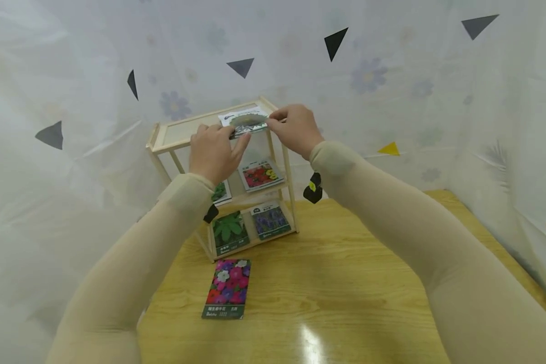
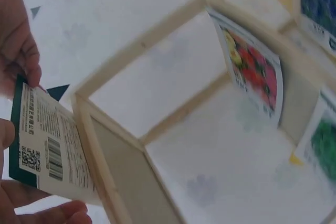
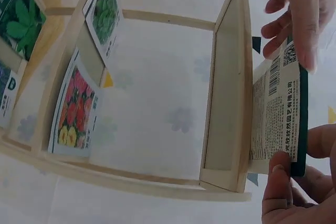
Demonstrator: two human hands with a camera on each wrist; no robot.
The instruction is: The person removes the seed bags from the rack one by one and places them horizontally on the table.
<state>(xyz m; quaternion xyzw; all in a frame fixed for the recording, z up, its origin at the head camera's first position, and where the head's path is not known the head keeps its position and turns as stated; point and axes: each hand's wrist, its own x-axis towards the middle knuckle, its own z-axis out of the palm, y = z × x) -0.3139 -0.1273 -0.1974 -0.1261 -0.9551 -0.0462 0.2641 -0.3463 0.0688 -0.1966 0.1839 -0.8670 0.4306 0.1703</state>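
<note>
A seed packet lies partly on the top of a small wooden rack, its near end sticking out past the front edge. My right hand pinches its right corner. At its near left side is my left hand, thumb below and fingers above. Both wrist views show the packet's printed underside with a barcode and a dark green edge; the right wrist view has the left hand above and the right hand below.
On the middle shelf stand a red-and-yellow flower packet and a partly hidden green packet. The lower shelf holds a green-leaf packet and a purple flower packet. A pink flower packet lies on the wooden table.
</note>
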